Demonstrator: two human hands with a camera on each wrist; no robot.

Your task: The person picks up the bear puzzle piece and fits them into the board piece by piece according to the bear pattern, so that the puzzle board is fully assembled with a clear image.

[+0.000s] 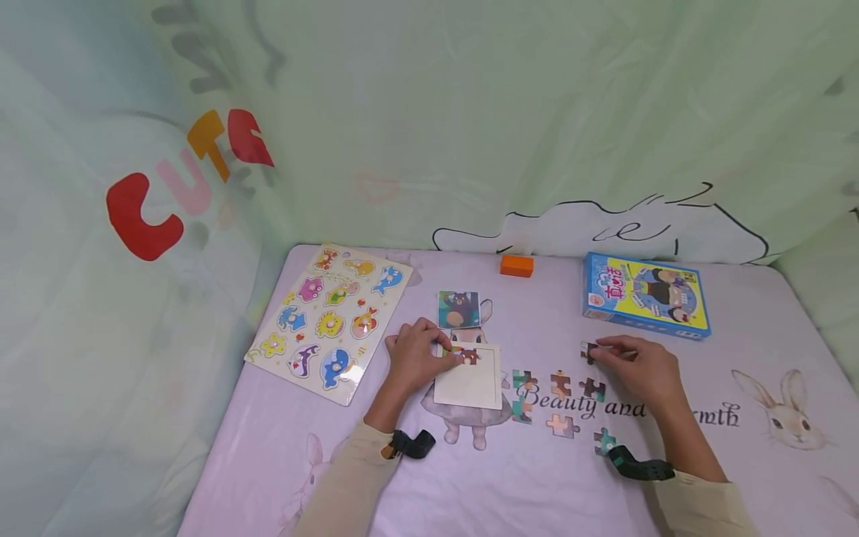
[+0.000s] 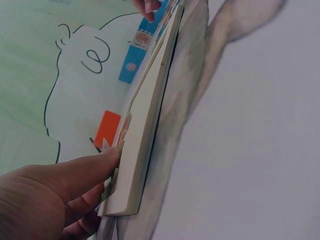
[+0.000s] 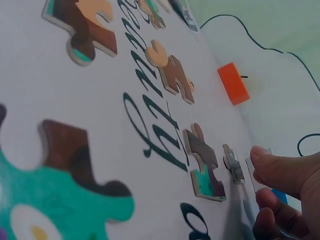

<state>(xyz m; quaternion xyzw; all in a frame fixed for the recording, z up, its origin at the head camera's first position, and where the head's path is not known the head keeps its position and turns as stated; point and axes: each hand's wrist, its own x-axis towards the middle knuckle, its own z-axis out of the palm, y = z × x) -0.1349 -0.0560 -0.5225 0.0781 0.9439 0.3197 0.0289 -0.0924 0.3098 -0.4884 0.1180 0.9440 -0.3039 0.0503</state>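
My left hand [image 1: 421,356] holds the small pale wooden puzzle tray [image 1: 467,394] at its upper left corner. The thumb lies over the rim beside the bear-patterned pieces [image 1: 468,356] set along the top; the other fingers are partly hidden. My right hand [image 1: 640,369] hovers low at a loose jigsaw piece [image 1: 586,350], its thumb and index finger apart in the right wrist view. Whether they touch that piece is unclear. Several more loose pieces lie between the hands, including a brown one [image 1: 561,383], a dark one [image 1: 593,388] and a pinkish one [image 1: 564,426].
A bear picture [image 1: 459,309] lies just beyond the tray. To the left is a knob puzzle board [image 1: 332,321] with sea animals. An orange block [image 1: 517,265] stands near the back edge, and a blue-and-yellow box [image 1: 646,295] lies at the back right.
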